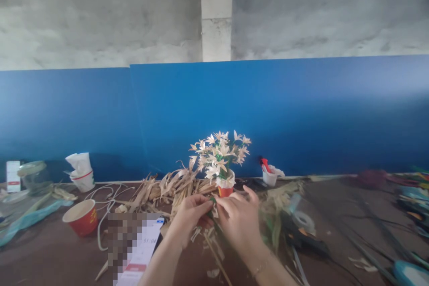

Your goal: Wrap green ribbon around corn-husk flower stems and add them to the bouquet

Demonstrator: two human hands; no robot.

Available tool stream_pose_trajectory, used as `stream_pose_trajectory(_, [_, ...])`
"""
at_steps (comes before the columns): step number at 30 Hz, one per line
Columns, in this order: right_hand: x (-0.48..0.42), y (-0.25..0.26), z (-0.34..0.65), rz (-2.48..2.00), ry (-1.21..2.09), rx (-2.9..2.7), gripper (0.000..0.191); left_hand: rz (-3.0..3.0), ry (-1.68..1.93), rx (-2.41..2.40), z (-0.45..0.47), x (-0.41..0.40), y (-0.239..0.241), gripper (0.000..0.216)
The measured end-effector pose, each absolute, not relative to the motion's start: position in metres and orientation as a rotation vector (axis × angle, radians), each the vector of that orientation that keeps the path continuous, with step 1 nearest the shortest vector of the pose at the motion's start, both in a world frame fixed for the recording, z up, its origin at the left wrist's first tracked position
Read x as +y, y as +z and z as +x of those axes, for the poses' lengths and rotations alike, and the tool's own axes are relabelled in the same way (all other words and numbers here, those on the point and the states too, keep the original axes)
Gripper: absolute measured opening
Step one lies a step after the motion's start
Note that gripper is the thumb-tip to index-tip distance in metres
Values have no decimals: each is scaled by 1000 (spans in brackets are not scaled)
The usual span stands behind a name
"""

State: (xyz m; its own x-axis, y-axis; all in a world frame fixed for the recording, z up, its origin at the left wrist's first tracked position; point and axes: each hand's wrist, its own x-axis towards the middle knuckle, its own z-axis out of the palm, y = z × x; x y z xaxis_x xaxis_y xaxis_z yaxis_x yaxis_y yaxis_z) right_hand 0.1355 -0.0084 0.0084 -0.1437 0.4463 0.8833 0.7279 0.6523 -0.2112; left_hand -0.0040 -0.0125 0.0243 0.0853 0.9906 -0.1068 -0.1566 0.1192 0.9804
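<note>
My left hand (192, 215) and my right hand (239, 221) meet over the table. Their fingertips are pinched together on a small green piece (213, 201), mostly hidden by the fingers. A thin pale stick (217, 257) runs down below the hands; whether it joins the green piece I cannot tell. Just beyond my fingers, a bouquet of cream star-shaped flowers (219, 154) with green stems stands in a red paper cup (225, 191). Dry corn husks (177, 187) are heaped behind and to the left of my left hand.
A phone (142, 248) lies left of my left forearm, near a red paper cup (82, 218) and a white cable (109, 208). To the right are a tape roll (304, 222), a black tool (304, 237) and a white cup with a red-handled item (269, 176). A blue panel (214, 98) stands behind.
</note>
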Motion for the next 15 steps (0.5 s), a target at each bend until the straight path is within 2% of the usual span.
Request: stream_pose_trajectory(15, [-17,21,135,-886,-338,-1680,17,1186,1309,1111,-3,-21,36,19])
